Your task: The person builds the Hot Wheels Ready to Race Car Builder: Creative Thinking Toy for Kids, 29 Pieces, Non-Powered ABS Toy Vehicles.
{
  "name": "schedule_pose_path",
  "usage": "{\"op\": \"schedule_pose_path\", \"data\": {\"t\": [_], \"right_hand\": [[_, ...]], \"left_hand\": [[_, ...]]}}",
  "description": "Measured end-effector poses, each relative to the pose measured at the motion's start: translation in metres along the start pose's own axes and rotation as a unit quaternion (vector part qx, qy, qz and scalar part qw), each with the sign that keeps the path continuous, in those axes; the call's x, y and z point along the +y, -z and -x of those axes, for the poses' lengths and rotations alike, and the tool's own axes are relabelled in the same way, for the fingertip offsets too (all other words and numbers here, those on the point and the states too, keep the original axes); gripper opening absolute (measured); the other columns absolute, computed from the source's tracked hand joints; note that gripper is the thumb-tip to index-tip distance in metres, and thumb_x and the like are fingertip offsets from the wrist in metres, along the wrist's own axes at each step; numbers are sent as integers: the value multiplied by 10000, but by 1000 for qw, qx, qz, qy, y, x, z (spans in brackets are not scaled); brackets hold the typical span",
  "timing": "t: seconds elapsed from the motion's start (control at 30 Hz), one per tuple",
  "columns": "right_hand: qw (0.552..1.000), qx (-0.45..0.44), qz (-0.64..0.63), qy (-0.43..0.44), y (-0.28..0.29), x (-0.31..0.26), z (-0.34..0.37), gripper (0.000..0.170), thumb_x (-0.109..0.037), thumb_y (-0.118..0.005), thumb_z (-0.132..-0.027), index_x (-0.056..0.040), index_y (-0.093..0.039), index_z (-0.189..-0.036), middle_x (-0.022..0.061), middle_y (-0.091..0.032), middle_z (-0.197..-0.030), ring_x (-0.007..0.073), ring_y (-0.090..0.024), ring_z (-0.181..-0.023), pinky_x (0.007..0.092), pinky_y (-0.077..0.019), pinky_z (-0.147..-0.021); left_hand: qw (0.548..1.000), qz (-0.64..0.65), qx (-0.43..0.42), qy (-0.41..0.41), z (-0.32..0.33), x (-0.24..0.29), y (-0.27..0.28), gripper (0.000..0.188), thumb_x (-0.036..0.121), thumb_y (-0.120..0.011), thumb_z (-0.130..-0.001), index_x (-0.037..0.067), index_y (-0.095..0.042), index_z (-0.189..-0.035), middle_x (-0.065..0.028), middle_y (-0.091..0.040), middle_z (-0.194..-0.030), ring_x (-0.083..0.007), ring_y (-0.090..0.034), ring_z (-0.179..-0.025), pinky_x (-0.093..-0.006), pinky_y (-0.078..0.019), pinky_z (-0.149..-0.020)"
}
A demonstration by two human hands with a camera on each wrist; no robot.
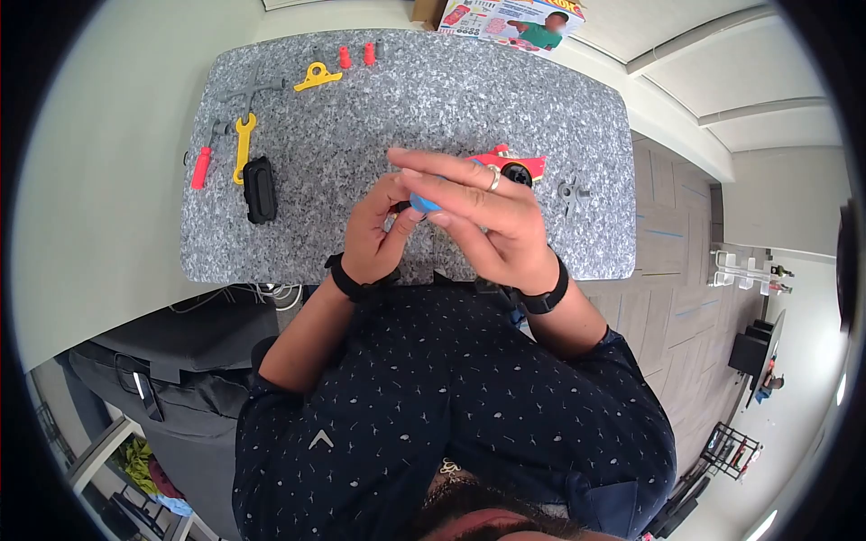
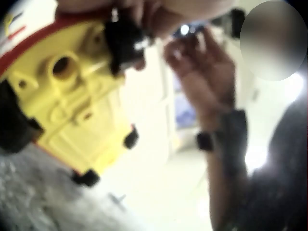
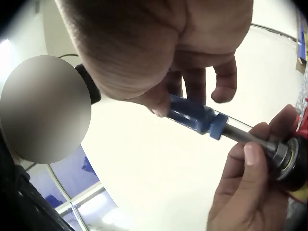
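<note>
A blue-handled tool (image 1: 422,204) (image 3: 190,115) with a metal shaft points at a black wheel (image 3: 294,163) of the red and yellow toy car (image 1: 534,166) (image 2: 77,106). The right hand (image 1: 496,225) (image 2: 207,72) (image 3: 159,43) holds the handle between thumb and fingers, its longer fingers rather straight. At the wheel end, the left hand (image 1: 374,234) (image 3: 255,178) pinches the shaft between thumb and fingers. The car's yellow underside faces the left wrist camera; whether the left fingers also touch the car is unclear.
On the speckled table (image 1: 406,99) lie a yellow wrench (image 1: 244,149), a black case (image 1: 261,189), a red-handled tool (image 1: 202,168), a yellow part (image 1: 317,77), two red pieces and a grey cross-shaped piece (image 1: 255,89). A grey part (image 1: 570,194) lies right; a printed box (image 1: 510,22) stands behind.
</note>
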State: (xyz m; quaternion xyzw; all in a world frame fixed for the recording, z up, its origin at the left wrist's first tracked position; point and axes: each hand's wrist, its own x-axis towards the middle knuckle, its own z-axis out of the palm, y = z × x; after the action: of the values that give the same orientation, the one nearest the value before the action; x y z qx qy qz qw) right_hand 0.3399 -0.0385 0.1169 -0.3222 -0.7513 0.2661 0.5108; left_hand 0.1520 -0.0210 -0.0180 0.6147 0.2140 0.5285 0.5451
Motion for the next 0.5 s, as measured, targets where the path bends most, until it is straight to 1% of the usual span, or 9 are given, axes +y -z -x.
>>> {"op": "schedule_pose_path", "data": {"t": [0.07, 0.1, 0.17, 0.2, 0.27, 0.33, 0.4, 0.47, 0.5], "right_hand": [[999, 4, 48, -10, 7, 2, 1, 433, 33, -803, -965, -31, -797, -1393, 201, -755, -1413, 321, -789, -1183, 386, -643, -968], [997, 13, 75, -19, 9, 2, 1, 432, 36, -806, -961, -32, -801, -1387, 199, -756, -1413, 319, -789, -1177, 384, -641, -968], [997, 29, 74, 2, 6, 1, -4, 427, 14, -848, -932, -29, -812, -1355, 180, -764, -1374, 302, -786, -1139, 373, -640, -935], [997, 36, 73, 13, 5, 1, -7, 426, 3, -869, -917, -28, -818, -1339, 170, -768, -1355, 294, -784, -1120, 367, -640, -919], [999, 13, 21, 24, 6, 11, -1, 382, -58, -912, -912, -17, -829, -1282, 181, -768, -1355, 283, -784, -1150, 379, -642, -943], [999, 14, 20, 21, 7, 13, 3, 372, -82, -934, -901, -26, -832, -1254, 173, -770, -1342, 277, -781, -1152, 373, -639, -932], [997, 40, 68, 7, 8, 8, 7, 385, -70, -934, -885, -55, -827, -1254, 148, -774, -1314, 276, -776, -1124, 349, -632, -887], [993, 106, 52, 9, -2, 10, 5, 353, -56, -923, -898, -59, -814, -1233, 138, -779, -1272, 261, -777, -1099, 344, -626, -888], [994, 106, 33, 9, -2, 10, 3, 345, -51, -921, -900, -59, -807, -1226, 133, -776, -1265, 255, -776, -1094, 345, -624, -888]], "left_hand": [[999, -23, -27, 14, -3, 4, 5, 215, 102, -697, -1119, 19, -683, -1316, -84, -705, -1306, -140, -673, -1075, -306, -547, -918], [999, -44, -14, -1, -3, 7, 2, 202, 103, -680, -1128, 19, -685, -1311, -84, -707, -1298, -142, -673, -1061, -307, -547, -905], [996, -87, 13, -32, -9, 19, -7, 183, 106, -647, -1146, 19, -690, -1301, -85, -710, -1283, -147, -673, -1032, -309, -549, -881], [997, -71, 10, -19, -8, 15, -6, 187, 111, -650, -1145, 20, -689, -1303, -85, -713, -1274, -147, -672, -1021, -309, -547, -871], [999, -37, 6, 10, -5, 5, -4, 195, 122, -656, -1143, 23, -688, -1307, -86, -717, -1256, -147, -669, -1000, -311, -542, -852], [998, -66, -5, -16, -5, 3, 1, 197, 121, -669, -1136, 26, -688, -1307, -86, -719, -1245, -144, -662, -981, -308, -535, -838], [996, -85, -9, -25, -7, 8, -1, 198, 119, -673, -1132, 30, -689, -1308, -87, -720, -1237, -143, -655, -965, -308, -529, -826], [995, -98, -3, -17, -8, 16, -4, 198, 117, -670, -1132, 36, -691, -1311, -89, -721, -1231, -145, -648, -951, -308, -524, -817], [995, -94, 0, -20, -8, 14, -4, 197, 113, -663, -1133, 36, -691, -1312, -87, -722, -1227, -145, -648, -951, -307, -524, -820]]}}
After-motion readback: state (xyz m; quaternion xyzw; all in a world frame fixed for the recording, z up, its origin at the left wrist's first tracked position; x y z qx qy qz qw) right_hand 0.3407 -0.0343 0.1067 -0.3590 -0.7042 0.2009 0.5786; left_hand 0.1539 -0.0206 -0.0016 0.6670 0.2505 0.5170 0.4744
